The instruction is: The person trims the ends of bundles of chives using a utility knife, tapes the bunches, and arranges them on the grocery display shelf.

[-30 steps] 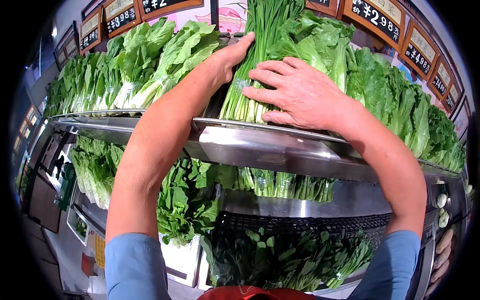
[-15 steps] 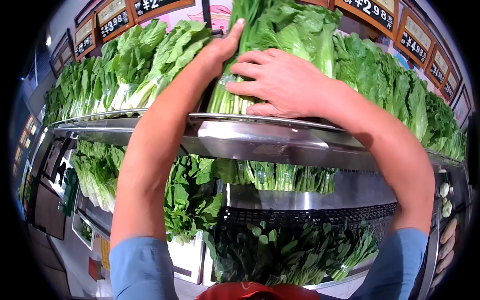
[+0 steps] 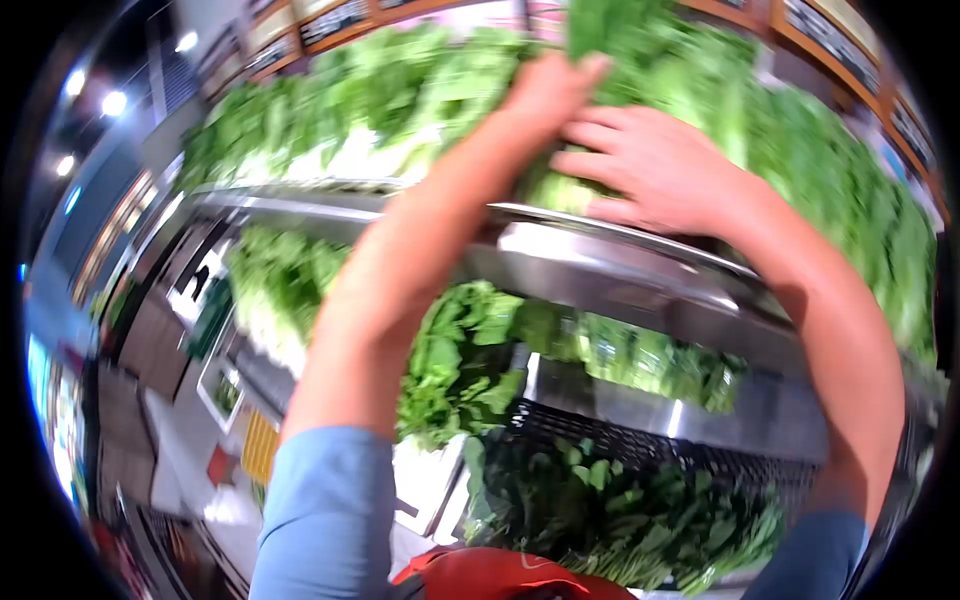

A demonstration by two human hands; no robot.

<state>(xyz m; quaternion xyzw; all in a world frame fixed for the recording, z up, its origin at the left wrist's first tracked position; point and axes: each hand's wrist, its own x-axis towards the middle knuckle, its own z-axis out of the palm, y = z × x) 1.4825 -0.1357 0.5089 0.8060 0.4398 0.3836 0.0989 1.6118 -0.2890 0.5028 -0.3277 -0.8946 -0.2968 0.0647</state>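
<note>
My left hand (image 3: pixel 552 88) is at the left side of a bunch of long-stemmed leafy greens (image 3: pixel 606 28) on the upper shelf. Its thumb points up along the bunch, while the other fingers are hidden behind the greens. My right hand (image 3: pixel 655 165) lies across the front of the bunch, low near the pale stems (image 3: pixel 560 194), with its fingers spread and pointing left. Big light-green lettuce leaves (image 3: pixel 705 75) rise just above and behind the right hand. Motion blur softens the greens around both hands.
A metal shelf rail (image 3: pixel 640 236) runs below my hands. More leafy greens (image 3: pixel 390 100) stand to the left, and lettuce (image 3: pixel 850 190) to the right. Lower down are more greens (image 3: pixel 460 360), a black plastic crate edge (image 3: pixel 620 435) and dark-leaved bunches (image 3: pixel 620 510). Price signs (image 3: pixel 830 40) line the top.
The view has turned left and tilted, so the shelf and both arms appear shifted right. Both hands stay at the same bunch, in nearly the same pose.
</note>
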